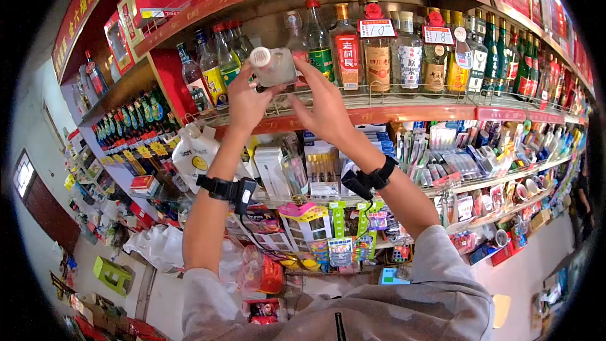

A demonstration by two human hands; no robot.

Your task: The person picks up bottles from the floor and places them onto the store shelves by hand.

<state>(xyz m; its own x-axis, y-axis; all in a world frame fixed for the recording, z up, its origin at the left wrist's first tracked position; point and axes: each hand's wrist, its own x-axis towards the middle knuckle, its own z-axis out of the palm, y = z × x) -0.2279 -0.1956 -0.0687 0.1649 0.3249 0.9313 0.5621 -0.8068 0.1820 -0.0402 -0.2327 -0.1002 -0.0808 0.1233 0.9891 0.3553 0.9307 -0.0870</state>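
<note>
A clear glass bottle (278,71) with a white cap (260,57) is up in front of the liquor shelf, tilted so its cap faces toward me and left. My left hand (246,106) is closed around its cap end and near side. At the bottle's other end is my right hand (322,108), its fingers stretched out and its thumb spread apart. Those fingertips lie close against the glass; whether they press on it I cannot tell. Behind both hands stands a row of bottles, among them a red-labelled bottle (346,57) and a green-labelled bottle (320,44).
A wire rail (429,90) runs along the shelf front, with price cards (377,28) above it. Lower shelves carry toothbrushes (416,151) and small packaged goods. White plastic bags (196,151) hang at the left. A green stool (112,276) stands on the floor.
</note>
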